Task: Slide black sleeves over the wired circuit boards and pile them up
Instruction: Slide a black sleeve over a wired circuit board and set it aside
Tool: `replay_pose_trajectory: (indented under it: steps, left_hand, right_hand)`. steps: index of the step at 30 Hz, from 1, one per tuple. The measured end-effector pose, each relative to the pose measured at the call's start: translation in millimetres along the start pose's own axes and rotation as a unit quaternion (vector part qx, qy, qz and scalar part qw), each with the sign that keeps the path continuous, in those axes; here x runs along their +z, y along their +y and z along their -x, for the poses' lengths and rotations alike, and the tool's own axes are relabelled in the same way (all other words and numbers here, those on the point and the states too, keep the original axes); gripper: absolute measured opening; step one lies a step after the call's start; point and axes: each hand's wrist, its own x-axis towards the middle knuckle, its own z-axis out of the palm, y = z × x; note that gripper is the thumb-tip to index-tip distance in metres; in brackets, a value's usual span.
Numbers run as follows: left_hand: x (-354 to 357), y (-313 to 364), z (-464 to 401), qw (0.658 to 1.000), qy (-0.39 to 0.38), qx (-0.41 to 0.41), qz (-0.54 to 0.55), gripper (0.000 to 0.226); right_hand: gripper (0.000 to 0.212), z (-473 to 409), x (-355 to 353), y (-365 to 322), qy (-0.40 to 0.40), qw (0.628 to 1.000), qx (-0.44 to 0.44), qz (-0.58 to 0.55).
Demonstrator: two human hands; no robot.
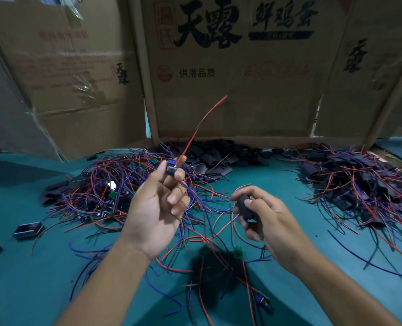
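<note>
My left hand (pixel 157 208) is raised, palm toward me, and pinches a wired circuit board (pixel 171 169) with a dark component between thumb and fingers; its red wire (pixel 204 118) sticks up and blue wires trail down. To its right my right hand (pixel 263 220) grips a black sleeve (pixel 244 207), with thin red wires looping under it. A tangle of bare wired boards (pixel 108 184) lies at the left. Loose black sleeves (pixel 214 156) are heaped at the back. A pile of sleeved boards (pixel 360 182) lies at the right.
The teal table (pixel 42 267) is walled at the back by standing cardboard boxes (pixel 230 78). Small dark boxes (pixel 28 230) lie at the left edge. More wired boards and a dark blurred clump (pixel 219 262) lie near me between my forearms.
</note>
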Motion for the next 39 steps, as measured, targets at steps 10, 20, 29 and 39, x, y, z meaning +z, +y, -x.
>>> replay_pose_trajectory:
  steps: [10, 20, 29, 39]
  left_hand:
    - [11.6, -26.9, 13.6, 0.973, -0.084, -0.037, -0.213, 0.024]
    - [2.7, -12.2, 11.9, 0.880, -0.133, -0.042, -0.455, 0.023]
    - [15.8, -23.5, 19.2, 0.730, -0.131, 0.126, -0.659, 0.035]
    - [4.9, -12.1, 12.5, 0.758, -0.046, 0.166, -0.629, 0.019]
  right_hand:
    - [0.029, 7.1, 1.2, -26.6, 0.037, 0.994, -0.100, -0.006]
    - [0.016, 2.5, -19.3, -36.8, 0.050, 0.980, -0.056, -0.185]
    - [0.018, 11.7, 12.1, -16.6, -0.029, 0.988, -0.149, 0.021]
    - [0.038, -0.8, -34.8, -23.0, -0.053, 0.991, -0.086, 0.091]
